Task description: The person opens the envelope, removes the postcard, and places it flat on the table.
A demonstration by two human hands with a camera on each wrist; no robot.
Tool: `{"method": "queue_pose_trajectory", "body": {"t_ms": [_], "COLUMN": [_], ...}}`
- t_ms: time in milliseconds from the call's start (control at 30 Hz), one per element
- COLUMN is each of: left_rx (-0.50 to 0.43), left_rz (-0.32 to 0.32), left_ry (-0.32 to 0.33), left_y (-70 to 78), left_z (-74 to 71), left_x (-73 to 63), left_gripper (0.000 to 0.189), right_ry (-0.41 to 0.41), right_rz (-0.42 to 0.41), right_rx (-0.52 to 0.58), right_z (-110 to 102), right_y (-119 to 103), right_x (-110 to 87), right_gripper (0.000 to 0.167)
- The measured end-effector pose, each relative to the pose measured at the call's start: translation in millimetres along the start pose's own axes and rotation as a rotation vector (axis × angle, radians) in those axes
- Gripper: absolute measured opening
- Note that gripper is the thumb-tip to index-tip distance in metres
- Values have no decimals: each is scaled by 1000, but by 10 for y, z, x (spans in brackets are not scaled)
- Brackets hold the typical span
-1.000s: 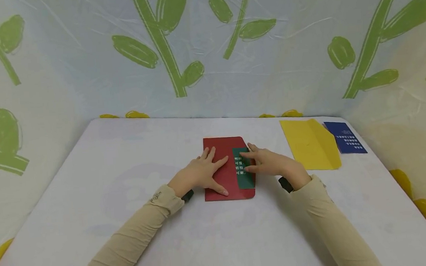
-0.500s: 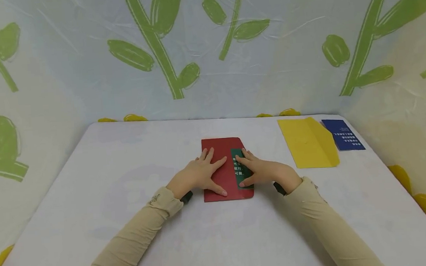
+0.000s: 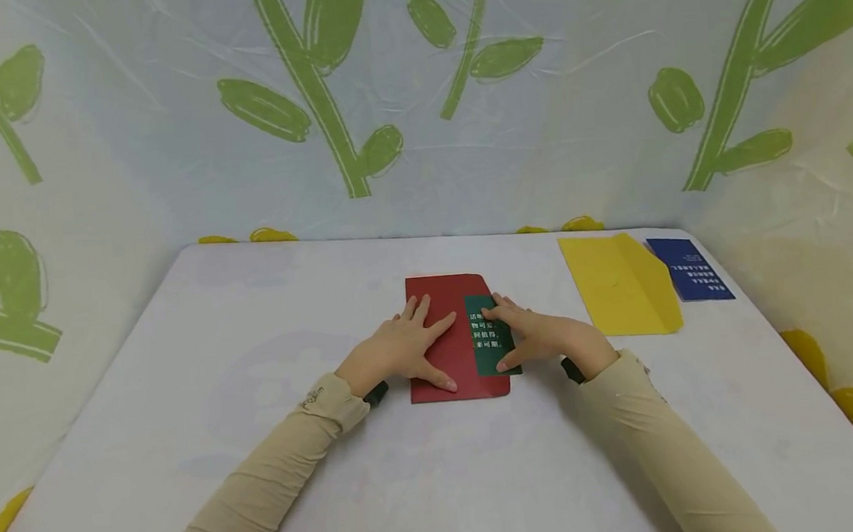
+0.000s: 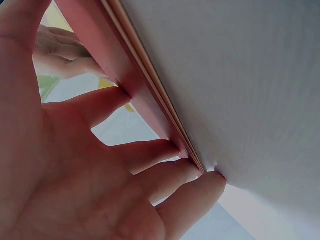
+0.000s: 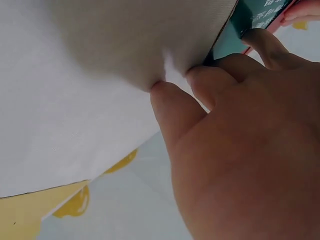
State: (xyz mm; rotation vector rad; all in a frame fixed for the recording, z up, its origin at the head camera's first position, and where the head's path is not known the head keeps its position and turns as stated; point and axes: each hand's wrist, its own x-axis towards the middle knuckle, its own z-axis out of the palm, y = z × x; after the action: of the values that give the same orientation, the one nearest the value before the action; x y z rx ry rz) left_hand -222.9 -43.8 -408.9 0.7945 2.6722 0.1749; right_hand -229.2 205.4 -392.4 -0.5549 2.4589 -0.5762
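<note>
A red envelope [image 3: 459,347] lies on the white table in the head view. My left hand [image 3: 395,348] rests on its left half with spread fingers. Over its right side lies a green card [image 3: 488,360] with white writing; the card's right edge sticks out past the envelope, and its left end appears tucked inside. My right hand [image 3: 545,336] touches the card from the right, thumb near its front edge and a finger on the writing. In the right wrist view that finger presses on the green card [image 5: 260,12], while other fingertips meet the table.
A yellow envelope [image 3: 612,285] with its flap unfolded lies at the back right of the table. Beside it is a blue card [image 3: 690,270] with white writing. Cloth printed with flowers [image 3: 307,83] hangs around the table.
The green card has slid right, showing more writing. My right hand shifted over the card, set its thumb on it, then moved right with it. My left hand stayed on the red envelope.
</note>
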Motion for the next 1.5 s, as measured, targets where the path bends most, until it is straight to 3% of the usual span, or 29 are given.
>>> {"method": "queue_pose_trajectory", "body": {"t_ms": [333,600,1500], "left_rx": [38,45,26], "left_rz": [3,8,-2], "left_ry": [-3,0,0], "left_y": [23,30,0], "left_z": [-5,-6,17], "left_x": [-17,-8,0], "left_gripper": [112,112,111], "right_ry": [-4,-49,-18], "right_rz": [-75,-27,-22], "right_rx": [-4,-33,32], "right_z": [-105,9,-53], "right_y": [-156,-197,253], "right_x": [-77,-23,-224], "right_gripper": [94,93,97]}}
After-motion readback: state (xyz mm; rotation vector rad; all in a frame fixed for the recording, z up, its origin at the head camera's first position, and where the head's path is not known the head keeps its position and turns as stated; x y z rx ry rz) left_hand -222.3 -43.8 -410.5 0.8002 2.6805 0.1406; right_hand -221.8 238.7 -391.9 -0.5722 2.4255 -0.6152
